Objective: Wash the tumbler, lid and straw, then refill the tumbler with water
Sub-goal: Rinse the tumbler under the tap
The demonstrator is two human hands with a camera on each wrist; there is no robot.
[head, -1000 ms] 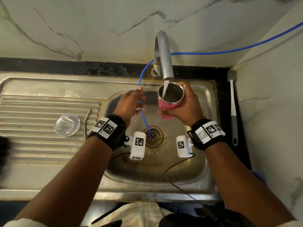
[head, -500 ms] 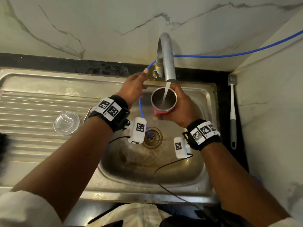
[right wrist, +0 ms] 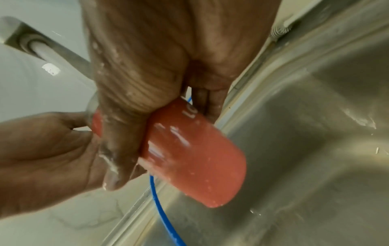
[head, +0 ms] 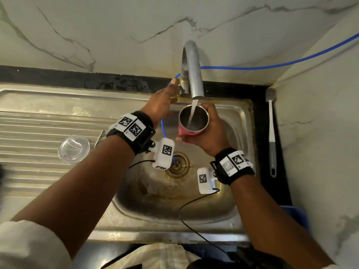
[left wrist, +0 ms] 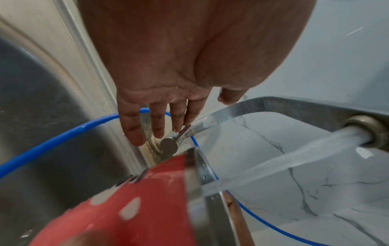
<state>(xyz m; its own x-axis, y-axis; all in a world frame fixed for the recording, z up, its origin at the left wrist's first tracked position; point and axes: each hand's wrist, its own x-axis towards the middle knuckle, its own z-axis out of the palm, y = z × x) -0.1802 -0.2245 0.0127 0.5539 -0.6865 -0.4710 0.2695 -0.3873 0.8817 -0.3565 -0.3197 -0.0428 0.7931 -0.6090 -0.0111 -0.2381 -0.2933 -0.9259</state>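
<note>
At frame centre, the right hand [head: 208,133] grips the pink tumbler [head: 191,123] under the running tap [head: 194,74] while the left hand [head: 161,105], fingers straight, touches the lever [left wrist: 183,131], best shut before overflow.

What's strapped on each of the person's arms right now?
Each wrist wears a black band tiled with white square tags bearing black codes. A white camera box with one such tag hangs under each, trailing a thin black cable. Pale sleeves are pushed up.
</note>
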